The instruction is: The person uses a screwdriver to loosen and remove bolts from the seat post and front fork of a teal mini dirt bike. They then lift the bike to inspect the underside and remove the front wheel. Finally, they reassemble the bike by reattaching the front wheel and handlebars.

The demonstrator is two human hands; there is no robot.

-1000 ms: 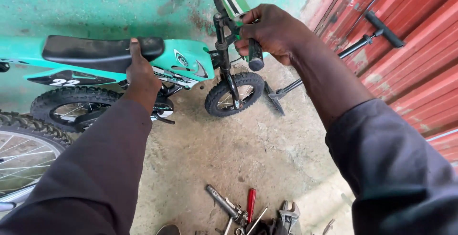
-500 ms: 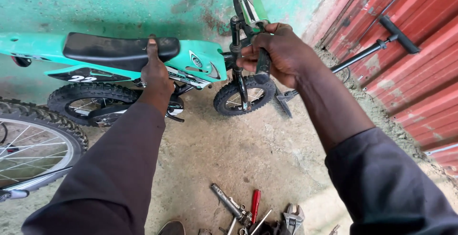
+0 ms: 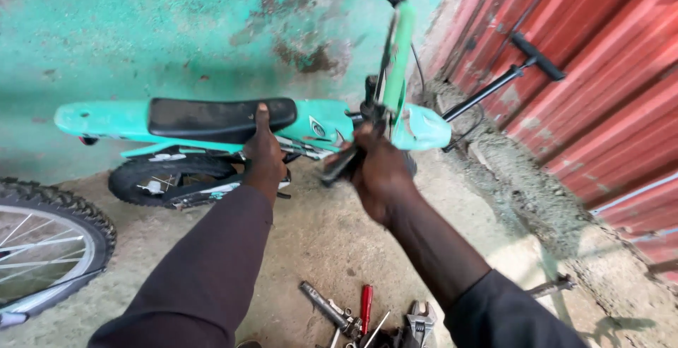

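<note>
Flaking teal wall (image 3: 141,30) and red corrugated sheeting (image 3: 607,108) back a small turquoise child's bicycle (image 3: 318,126) on concrete floor. Left hand (image 3: 263,154) presses its black padded saddle (image 3: 219,116), fingers curled; right hand (image 3: 374,171) closes around the black handlebar grip (image 3: 340,166).

- The small turquoise bicycle (image 3: 311,126) now sits lower and further right in view than a second ago; its front end is turned, so the handlebar (image 3: 395,44) stands nearly upright toward the top edge.
- The front wheel, plainly seen earlier below the stem, is now hidden behind the right hand (image 3: 378,171).
- The right hand, earlier high on the handlebar grip, now grasps the lower black grip (image 3: 339,168), lower in view.
- The left hand (image 3: 263,152) has shifted from the saddle's front tip to the edge of the black saddle (image 3: 212,116).
- The black pump (image 3: 505,80) appears further from the bicycle.
</note>
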